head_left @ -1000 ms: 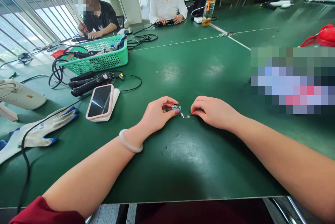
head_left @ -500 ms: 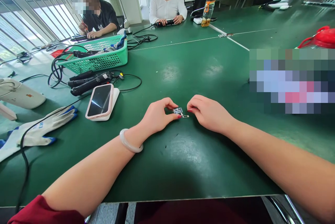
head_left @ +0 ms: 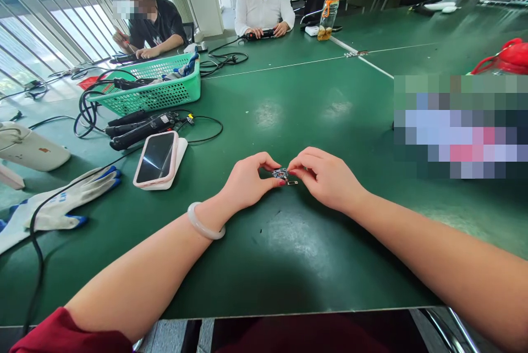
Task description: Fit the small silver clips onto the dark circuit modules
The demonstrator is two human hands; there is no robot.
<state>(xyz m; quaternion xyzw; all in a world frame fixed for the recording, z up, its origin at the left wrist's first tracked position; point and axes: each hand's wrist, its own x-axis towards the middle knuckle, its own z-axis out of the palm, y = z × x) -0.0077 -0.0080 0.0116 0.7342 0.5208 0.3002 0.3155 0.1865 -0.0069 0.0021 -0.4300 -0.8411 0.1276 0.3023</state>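
Note:
A small circuit board (head_left: 280,174) with silvery parts and a narrow metal tab (head_left: 292,183) at its lower right is held just above the green table. My left hand (head_left: 249,181) is closed on its left side, thumb below and index finger above; a pale bangle circles that wrist. From the right, my right hand (head_left: 324,174) reaches in with thumb and fingertips bent together in a pinch. Its fingertips meet the board's right edge. Whether they grip the board or something tiny is hidden.
To the left lie a phone (head_left: 157,159) on a white box, black corded tools (head_left: 142,128), a glove (head_left: 61,202) and a green basket (head_left: 154,94). Two people sit across the table (head_left: 272,265). A bottle (head_left: 328,17) stands at the back, a red item (head_left: 513,59) at right.
My right hand has moved slightly left, closing the gap to the circuit board. My left hand keeps its hold. At the far left, a seated person's hand has risen a little.

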